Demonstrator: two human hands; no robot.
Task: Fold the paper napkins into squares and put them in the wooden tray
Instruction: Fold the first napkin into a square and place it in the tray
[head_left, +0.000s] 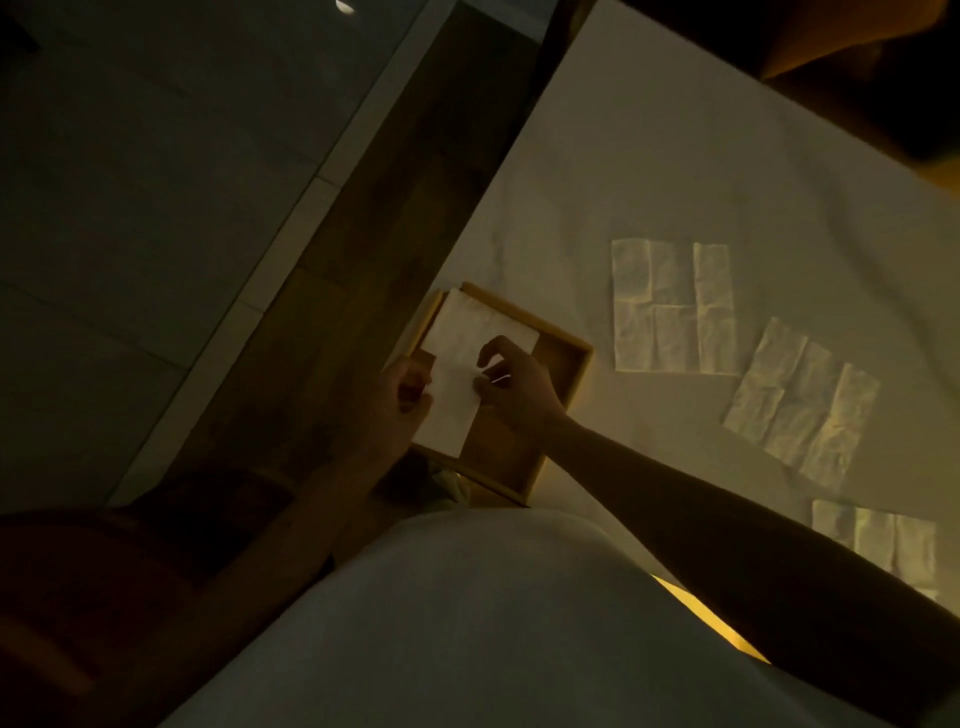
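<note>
Wooden tray (563, 382): one, shallow, light rim, set at the corner of the surface (649, 156), which is draped in a pale cloth.

Folded napkin (457, 374): one in your hands, white, a long folded strip lying across the tray's left side, one end reaching the far rim, the other end at the near rim. Whether more napkins lie beneath it cannot be told in this dim light.

Unfolded napkins: three on the surface to your right, all flat, crumpled, creased into panels. The far napkin (675, 306) lies just beside the tray; the middle napkin (802, 400) sits askew; the near napkin (878, 545) is partly hidden by your right forearm.

Hands: two. Your left hand (408, 395) is curled at the strip's left edge; your right hand (511, 387) pinches its right edge with fingertips.
</note>
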